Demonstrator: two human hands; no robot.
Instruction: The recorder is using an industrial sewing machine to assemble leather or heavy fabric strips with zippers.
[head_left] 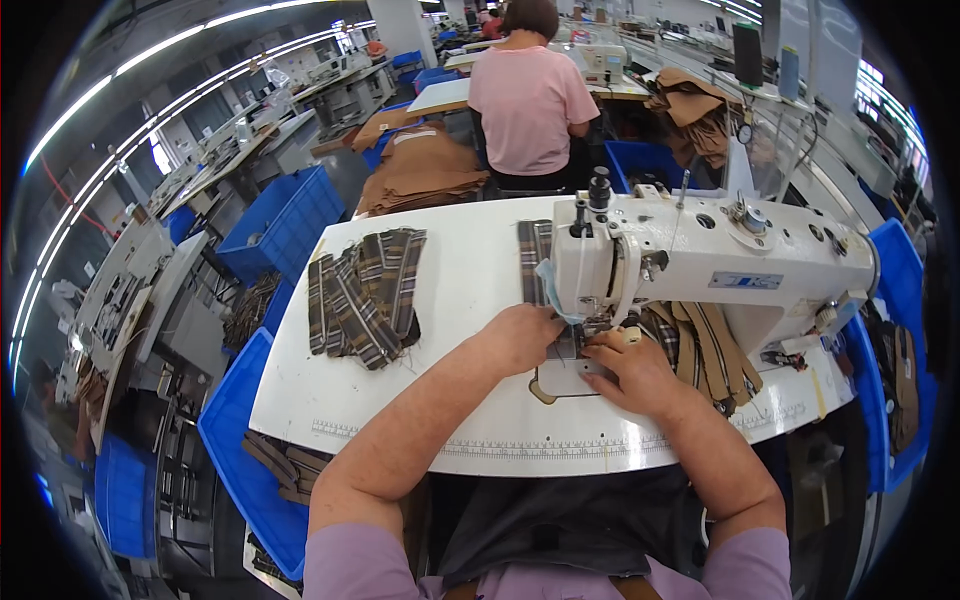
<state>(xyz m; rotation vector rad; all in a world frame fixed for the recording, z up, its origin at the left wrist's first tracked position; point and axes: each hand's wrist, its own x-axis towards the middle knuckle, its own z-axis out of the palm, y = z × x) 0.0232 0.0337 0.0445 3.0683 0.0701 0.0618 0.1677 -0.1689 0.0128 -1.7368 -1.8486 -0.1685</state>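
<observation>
A white sewing machine stands on the table before me, its needle area between my hands. A plaid fabric strip in brown and grey lies behind and left of the machine head and runs toward the presser foot. My left hand is closed at the fabric's edge, left of the needle, fingertips partly hidden. On the machine bed right of the presser foot rests my right hand, thumb and fingers apart, fingertips beside the fabric. What lies under the foot is hard to make out.
A pile of plaid pieces lies on the left of the white table. Brown pieces sit under the machine arm. Blue bins flank the table. Ahead, a person in pink sits beside brown fabric stacks.
</observation>
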